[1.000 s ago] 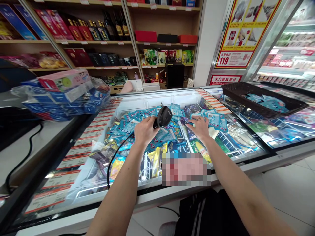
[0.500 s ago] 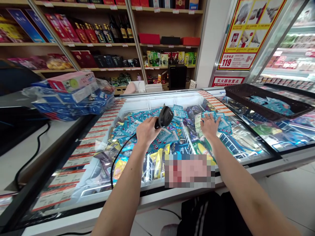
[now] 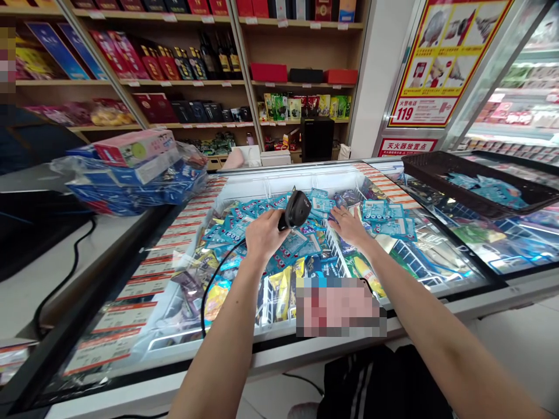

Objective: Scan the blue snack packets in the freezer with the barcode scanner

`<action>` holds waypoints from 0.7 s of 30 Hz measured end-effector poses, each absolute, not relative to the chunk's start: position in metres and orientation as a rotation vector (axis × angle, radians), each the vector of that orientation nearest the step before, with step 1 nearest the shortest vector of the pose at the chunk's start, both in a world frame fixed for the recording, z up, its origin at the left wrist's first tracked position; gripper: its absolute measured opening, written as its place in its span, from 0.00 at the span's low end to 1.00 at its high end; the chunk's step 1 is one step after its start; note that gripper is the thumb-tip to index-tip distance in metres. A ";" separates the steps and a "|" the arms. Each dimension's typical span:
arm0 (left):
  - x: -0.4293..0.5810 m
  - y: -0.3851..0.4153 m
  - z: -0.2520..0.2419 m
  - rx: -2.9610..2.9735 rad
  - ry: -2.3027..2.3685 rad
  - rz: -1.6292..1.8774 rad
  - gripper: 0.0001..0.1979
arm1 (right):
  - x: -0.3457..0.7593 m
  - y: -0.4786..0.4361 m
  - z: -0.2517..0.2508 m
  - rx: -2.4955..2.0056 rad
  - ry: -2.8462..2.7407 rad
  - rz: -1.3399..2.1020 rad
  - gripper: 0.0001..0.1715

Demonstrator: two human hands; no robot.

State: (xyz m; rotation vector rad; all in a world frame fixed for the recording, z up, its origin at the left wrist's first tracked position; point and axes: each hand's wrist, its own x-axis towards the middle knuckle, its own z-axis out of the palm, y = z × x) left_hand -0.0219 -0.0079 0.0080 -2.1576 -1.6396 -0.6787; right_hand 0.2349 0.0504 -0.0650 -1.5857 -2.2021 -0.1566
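My left hand (image 3: 264, 234) is closed around the handle of a black corded barcode scanner (image 3: 297, 209), its head raised over the glass-topped freezer. Just right of the scanner, my right hand (image 3: 349, 226) has its fingers spread, nearest to a blue packet (image 3: 322, 203); whether the fingertips touch it I cannot tell. Many similar blue packets (image 3: 244, 216) are spread in a loose layer to the left of the scanner. Another group of blue packets (image 3: 390, 220) lies to the right of my right hand. Beneath are bagged goods parted by a white wire divider (image 3: 338, 251).
A dark brown tray (image 3: 419, 169) with several blue packets stands at the right on the neighbouring freezer. Plastic-wrapped boxes (image 3: 140, 174) are stacked at the left. The scanner's black cable (image 3: 212, 279) loops beside my left forearm. Stocked shelves (image 3: 157, 84) stand behind.
My right hand has moved left, off the right-hand group of blue packets and towards the one near the scanner. My left hand still holds the scanner. The view has shifted slightly.
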 end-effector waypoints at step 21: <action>-0.013 -0.007 0.002 -2.253 -1.586 -0.601 0.16 | 0.252 0.040 -0.072 -1.778 -1.852 -0.127 0.35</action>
